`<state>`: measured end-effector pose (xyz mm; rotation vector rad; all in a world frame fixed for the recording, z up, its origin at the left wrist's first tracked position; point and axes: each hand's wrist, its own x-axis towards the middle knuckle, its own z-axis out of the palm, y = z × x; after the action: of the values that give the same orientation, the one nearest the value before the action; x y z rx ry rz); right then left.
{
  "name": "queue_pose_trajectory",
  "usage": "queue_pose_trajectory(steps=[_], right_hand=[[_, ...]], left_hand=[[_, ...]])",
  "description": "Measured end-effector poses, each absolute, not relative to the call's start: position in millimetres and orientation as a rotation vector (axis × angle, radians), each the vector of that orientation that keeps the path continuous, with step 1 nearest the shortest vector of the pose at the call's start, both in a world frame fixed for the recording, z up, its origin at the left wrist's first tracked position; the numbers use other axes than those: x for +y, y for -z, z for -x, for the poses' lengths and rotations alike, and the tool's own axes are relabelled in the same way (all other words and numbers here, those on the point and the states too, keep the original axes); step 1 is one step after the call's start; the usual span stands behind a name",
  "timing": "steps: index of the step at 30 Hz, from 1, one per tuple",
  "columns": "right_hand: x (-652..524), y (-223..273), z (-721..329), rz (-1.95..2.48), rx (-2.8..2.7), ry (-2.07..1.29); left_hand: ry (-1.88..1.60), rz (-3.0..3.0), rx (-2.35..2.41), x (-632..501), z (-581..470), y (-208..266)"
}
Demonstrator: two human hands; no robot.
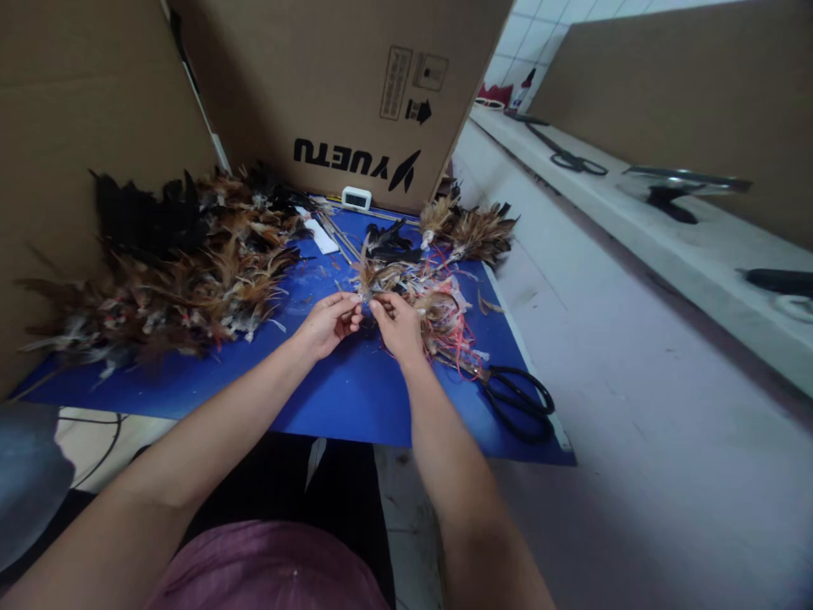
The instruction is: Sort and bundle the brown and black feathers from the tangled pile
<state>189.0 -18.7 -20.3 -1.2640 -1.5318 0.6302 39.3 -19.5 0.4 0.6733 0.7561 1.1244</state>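
Over the blue tabletop (305, 381), my left hand (330, 324) pinches the whitish base of a small brown feather bunch (370, 275). Close beside it, my right hand (400, 326) has its fingers pressed together at the same base; whether a thread or tie is between them is too small to make out. The feather tips point up and away from me. To the right of my right hand lies a tangle of pink and white strips (461, 326) mixed with loose feathers. A large heap of brown and black feather bunches (190, 280) covers the left side.
Black-handled scissors (517, 398) rest at the table's right edge. Behind stand a cardboard box (343, 85), a small white digital display (356, 199) and more brown feather bunches (479, 233). A ledge (635, 195) at right carries another pair of scissors (575, 161).
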Motion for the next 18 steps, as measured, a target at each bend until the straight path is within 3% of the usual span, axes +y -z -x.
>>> queue_pose_trajectory(steps=[6, 18], right_hand=[[-21, 23, -189, 1.299, -1.72, -0.541], [-23, 23, -188, 1.295, -1.879, -0.505]], left_hand=[[-1.201, -0.675, 0.821, -54, 15, -29], [-1.682, -0.78, 1.341, -49, 164, -88]])
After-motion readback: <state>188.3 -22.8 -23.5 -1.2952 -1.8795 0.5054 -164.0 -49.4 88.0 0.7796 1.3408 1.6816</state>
